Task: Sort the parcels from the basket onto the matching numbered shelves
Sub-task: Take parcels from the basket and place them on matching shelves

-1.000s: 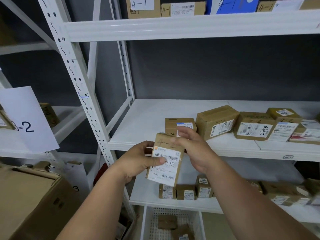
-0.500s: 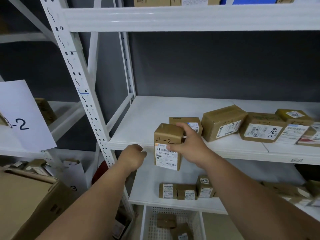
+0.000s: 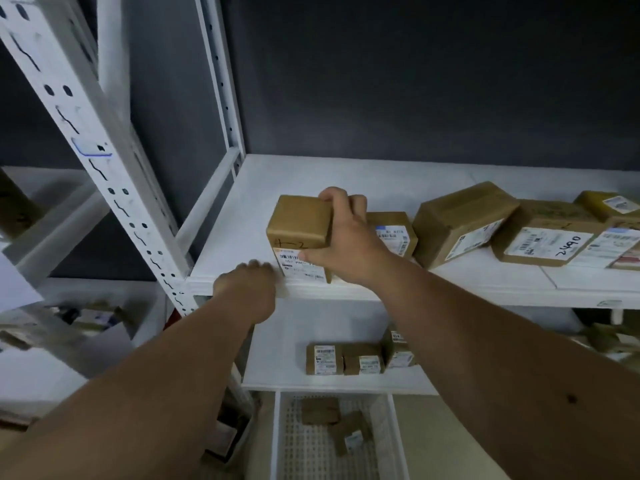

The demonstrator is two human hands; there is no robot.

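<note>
A small brown parcel [image 3: 298, 227] marked 4-2 with a white label stands upright at the front left of the white middle shelf [image 3: 249, 216]. My right hand [image 3: 341, 237] grips it from the right, fingers over its top back corner and thumb on the label. My left hand [image 3: 246, 288] holds nothing, its fingers curled down at the shelf's front edge just left of the parcel. The white basket [image 3: 280, 441] on the floor below holds a few brown parcels [image 3: 320, 412].
Several labelled parcels [image 3: 460, 221] sit in a row to the right on the same shelf, one marked 2490 [image 3: 543, 242]. Small boxes [image 3: 360, 358] stand on the lower shelf. A white perforated upright [image 3: 104, 161] rises at the left, with another shelf unit beyond it.
My left hand let go of the parcel and dropped to the shelf edge. My right hand carried the parcel up and forward onto the middle shelf. The camera tilted down and closer.
</note>
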